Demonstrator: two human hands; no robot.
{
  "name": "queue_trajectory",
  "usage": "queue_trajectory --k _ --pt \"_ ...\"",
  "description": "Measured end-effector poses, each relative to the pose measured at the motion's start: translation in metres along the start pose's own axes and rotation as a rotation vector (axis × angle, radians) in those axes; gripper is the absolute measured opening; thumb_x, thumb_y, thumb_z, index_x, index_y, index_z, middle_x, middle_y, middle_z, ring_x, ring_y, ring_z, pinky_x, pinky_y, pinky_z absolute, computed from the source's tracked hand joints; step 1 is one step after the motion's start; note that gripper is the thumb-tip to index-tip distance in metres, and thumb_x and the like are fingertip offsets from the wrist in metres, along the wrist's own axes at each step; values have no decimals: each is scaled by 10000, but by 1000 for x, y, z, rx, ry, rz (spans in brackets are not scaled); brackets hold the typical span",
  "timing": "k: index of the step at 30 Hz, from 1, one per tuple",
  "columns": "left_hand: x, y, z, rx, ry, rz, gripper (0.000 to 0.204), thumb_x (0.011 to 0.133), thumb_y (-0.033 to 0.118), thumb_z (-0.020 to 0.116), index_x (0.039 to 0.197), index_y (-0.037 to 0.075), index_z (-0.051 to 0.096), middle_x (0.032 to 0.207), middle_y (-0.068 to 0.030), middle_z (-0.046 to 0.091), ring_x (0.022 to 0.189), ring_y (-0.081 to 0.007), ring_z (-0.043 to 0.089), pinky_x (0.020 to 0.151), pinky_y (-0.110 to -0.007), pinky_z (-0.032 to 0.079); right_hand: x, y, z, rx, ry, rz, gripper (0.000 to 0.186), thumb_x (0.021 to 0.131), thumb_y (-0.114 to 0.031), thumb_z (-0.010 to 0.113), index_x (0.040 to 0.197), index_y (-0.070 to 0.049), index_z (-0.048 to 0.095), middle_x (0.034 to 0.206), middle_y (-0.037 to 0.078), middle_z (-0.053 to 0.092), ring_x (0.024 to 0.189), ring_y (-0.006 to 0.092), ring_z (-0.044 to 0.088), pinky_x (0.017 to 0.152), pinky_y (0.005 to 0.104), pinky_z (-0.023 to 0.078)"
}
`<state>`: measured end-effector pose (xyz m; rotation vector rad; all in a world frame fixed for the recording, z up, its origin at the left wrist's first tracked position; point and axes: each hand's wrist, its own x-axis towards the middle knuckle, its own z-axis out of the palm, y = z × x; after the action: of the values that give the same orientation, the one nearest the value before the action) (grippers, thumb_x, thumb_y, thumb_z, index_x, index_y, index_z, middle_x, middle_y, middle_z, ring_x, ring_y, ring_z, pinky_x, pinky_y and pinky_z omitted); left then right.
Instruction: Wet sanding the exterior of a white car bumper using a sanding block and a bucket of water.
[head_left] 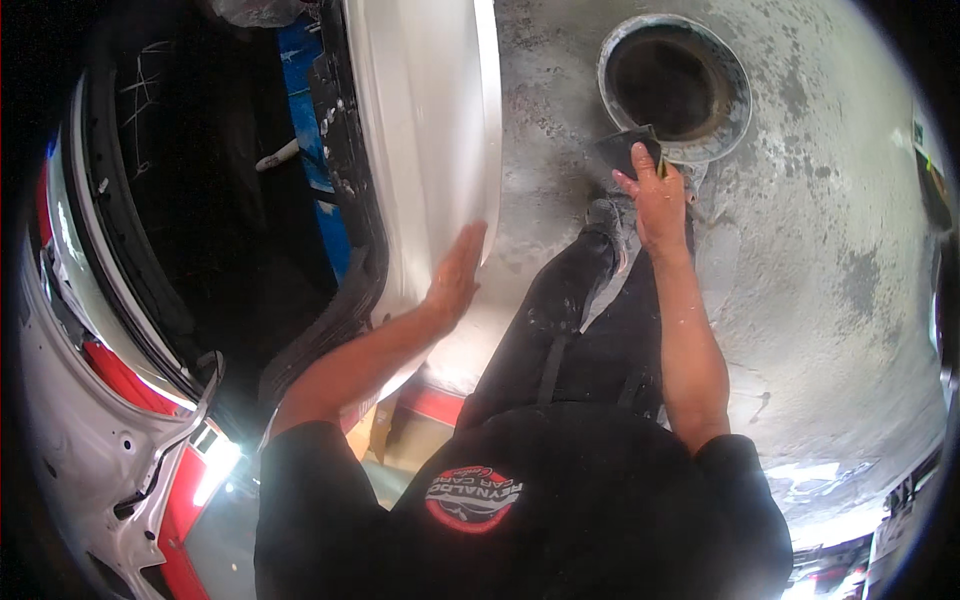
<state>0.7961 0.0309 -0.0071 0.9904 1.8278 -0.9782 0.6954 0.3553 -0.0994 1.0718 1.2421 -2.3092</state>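
Observation:
My left hand lies flat against the edge of a white car body panel, fingers stretched out and holding nothing. Out to the right, my right hand grips a dark, flat piece that looks like sandpaper, thumb on top. A bit of yellow shows beneath that thumb. The sandpaper is at the near rim of a round bucket with a dark inside, overlapping it in view; whether they touch I cannot tell.
The worn grey concrete floor has pale smears. Left of the panel is a dark car opening with a blue part inside. An unpainted-looking metal body part stands at lower left. A cardboard piece lies below my left forearm.

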Motion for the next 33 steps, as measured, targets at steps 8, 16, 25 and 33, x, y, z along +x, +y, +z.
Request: queue_trajectory --k 8,16,25,33 --pt "-27 -29 -13 -44 11 317 788 952 558 635 1438 -60 582 1536 -173 544 1511 -340 379 1317 -514 148 -74 73 2 -92 -45 103 451 1051 -387 688 1221 31 669 1089 33 627 963 138 597 915 349 577" --pt "63 -289 -95 112 668 -303 623 1042 319 576 1558 -11 459 1620 -245 434 1555 -374 325 1309 -493 199 -87 131 39 -448 -231 120 601 1053 -568 581 973 24 642 768 39 543 737 154 500 689 354 432" --pt "115 -318 -68 37 1091 -159 476 1094 370 558 1525 169 555 1619 -117 491 1515 -351 416 1267 -517 327 -163 307 96 -159 -261 -44 611 1108 -342 522 1604 -11 389 1659 240 380 1556 367 346 1277 423 286" --pt "114 -322 -57 37 1107 -197 499 1109 388 525 1565 188 492 1585 -100 530 1476 -374 468 1232 -521 399 -109 281 147 -154 61 -205 540 1101 -276 541 1553 7 461 1473 276 589 1421 374 543 1169 392 424"
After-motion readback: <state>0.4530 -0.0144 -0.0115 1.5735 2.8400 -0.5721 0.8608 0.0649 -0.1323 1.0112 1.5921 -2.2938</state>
